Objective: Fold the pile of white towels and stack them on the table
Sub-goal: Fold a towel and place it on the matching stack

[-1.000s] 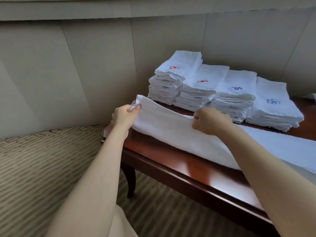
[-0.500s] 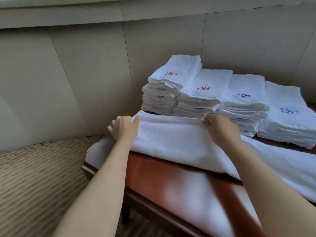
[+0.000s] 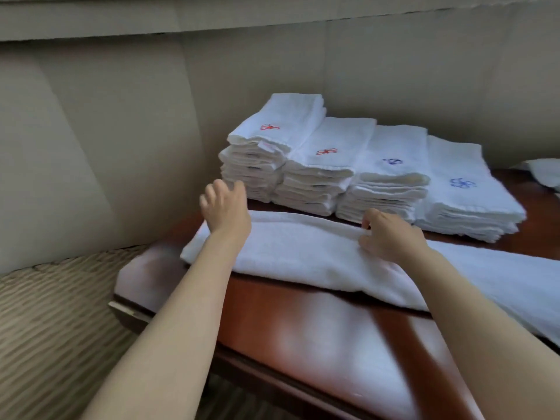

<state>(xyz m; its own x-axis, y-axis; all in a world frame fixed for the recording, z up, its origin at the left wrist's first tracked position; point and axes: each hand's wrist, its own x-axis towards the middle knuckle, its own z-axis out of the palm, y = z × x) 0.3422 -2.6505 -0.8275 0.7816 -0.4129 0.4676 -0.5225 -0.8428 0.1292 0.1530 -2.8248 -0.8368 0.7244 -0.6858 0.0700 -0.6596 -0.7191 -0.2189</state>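
Observation:
A long white towel (image 3: 306,253), folded lengthwise, lies across the dark wooden table (image 3: 288,316). My left hand (image 3: 225,207) hovers over the towel's left end with the fingers spread and nothing in them. My right hand (image 3: 391,234) pinches the towel's far folded edge near its middle. Behind the towel stand several stacks of folded white towels (image 3: 318,165); the two on the left carry red embroidery, the two on the right blue.
A beige panelled wall (image 3: 121,131) rises right behind the table. Striped carpet (image 3: 54,313) lies to the left, below the table's corner. Another bit of white cloth (image 3: 545,174) shows at the far right edge.
My left hand has let go of the towel's left end and lifted with fingers spread. The folded edge now lies flat on the table. My right hand still holds its edge.

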